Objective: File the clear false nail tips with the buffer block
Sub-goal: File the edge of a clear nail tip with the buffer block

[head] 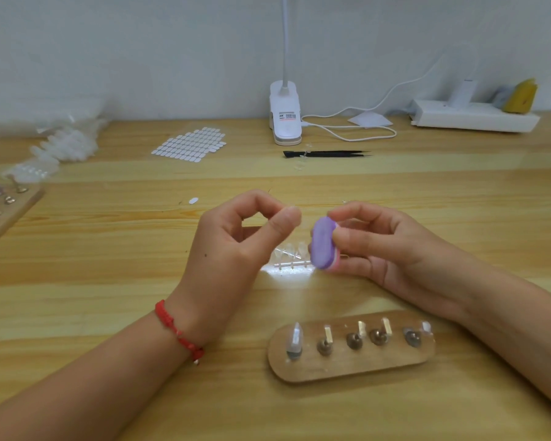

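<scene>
Head view: right hand (392,246) fingers grip a purple, pink-edged oval buffer block (322,243); left hand (236,246) fingers pinched closed.

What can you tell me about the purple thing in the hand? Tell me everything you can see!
The purple buffer block is a small rounded oval pad, like a long pill. Its broad face is soft lilac with a darker purple rim, and a pink layer peeks out at the bottom edge. It looks spongy. The right hand holds it upright above the wooden table, pinched between thumb and fingers, its purple face turned toward the left hand. Nothing else touches it.
</scene>
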